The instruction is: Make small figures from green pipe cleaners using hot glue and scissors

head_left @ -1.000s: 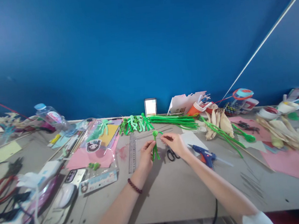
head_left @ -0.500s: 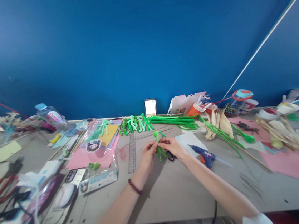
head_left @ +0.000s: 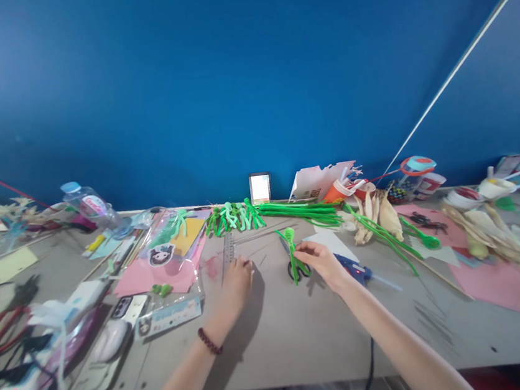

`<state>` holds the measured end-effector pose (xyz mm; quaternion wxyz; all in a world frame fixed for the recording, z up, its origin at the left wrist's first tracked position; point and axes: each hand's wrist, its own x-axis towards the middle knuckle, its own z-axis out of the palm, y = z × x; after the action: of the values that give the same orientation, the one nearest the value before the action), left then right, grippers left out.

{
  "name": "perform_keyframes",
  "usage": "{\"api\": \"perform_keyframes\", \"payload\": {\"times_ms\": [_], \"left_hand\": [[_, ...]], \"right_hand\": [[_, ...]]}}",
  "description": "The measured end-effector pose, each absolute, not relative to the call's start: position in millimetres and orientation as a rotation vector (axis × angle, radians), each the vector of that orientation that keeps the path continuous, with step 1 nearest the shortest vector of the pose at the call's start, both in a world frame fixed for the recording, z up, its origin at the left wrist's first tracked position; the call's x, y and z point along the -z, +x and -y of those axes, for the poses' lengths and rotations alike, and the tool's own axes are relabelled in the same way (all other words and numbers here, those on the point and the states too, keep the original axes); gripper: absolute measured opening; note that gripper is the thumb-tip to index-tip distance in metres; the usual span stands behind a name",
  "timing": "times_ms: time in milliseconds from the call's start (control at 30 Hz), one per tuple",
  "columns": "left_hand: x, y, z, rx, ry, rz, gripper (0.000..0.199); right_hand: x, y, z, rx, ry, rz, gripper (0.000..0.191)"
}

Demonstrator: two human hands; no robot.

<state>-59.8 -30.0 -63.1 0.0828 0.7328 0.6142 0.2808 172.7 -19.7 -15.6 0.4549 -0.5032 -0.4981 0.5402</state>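
Note:
My right hand [head_left: 321, 263] pinches a green pipe-cleaner piece [head_left: 291, 251] between thumb and fingers. This piece has a rounded top and leaf-like strips hanging below. Behind it on the table lie black-handled scissors [head_left: 305, 270], partly covered. My left hand [head_left: 239, 279], with a dark bead bracelet on the wrist, is over the lower part of a clear ruler [head_left: 228, 247]. Its fingers are loosely bent and somewhat apart, with nothing visible in them. Whether they touch the ruler is unclear. A blue glue gun [head_left: 355, 268] lies right beside my right hand, partly hidden by it.
Green pipe cleaners [head_left: 302, 210] lie in a bundle along the wall, beside several twisted green pieces [head_left: 234, 216]. Dried husks [head_left: 379, 216] and pink paper [head_left: 510, 291] are on the right. A plastic bag [head_left: 168, 255], a phone [head_left: 102, 357] and red-handled pliers [head_left: 8, 317] occupy the left.
My left hand has let go of the green pipe-cleaner piece and moved left to the ruler. My right hand has carried the piece slightly right, over the scissors.

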Motion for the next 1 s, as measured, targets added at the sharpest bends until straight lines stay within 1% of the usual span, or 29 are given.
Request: {"api": "perform_keyframes", "payload": {"times_ms": [133, 333, 500, 600, 800, 1000], "left_hand": [[66, -51, 42, -0.511, 2.426, -1.828, 0.028], [55, -27, 38, -0.412, 2.517, -1.793, 0.036], [60, -19, 33, -0.347, 2.53, -1.811, 0.035], [60, -26, 29, -0.302, 2.552, -1.738, 0.034], [57, -40, 17, -0.384, 2.419, -1.649, 0.023], [50, -34, 6, -0.136, 2.313, -1.731, 0.022]], "right_hand": [[17, 174, 27, -1.329, -1.245, 1.232, 0.028], [16, 174, 33, -1.3, -1.243, 1.218, 0.031], [12, 174, 37, -1.299, -1.264, 1.217, 0.033], [12, 175, 35, -1.304, -1.266, 1.214, 0.032], [14, 171, 26, -1.366, -1.288, 1.22, 0.03], [17, 167, 21, -1.37, -1.297, 1.221, 0.028]]}}
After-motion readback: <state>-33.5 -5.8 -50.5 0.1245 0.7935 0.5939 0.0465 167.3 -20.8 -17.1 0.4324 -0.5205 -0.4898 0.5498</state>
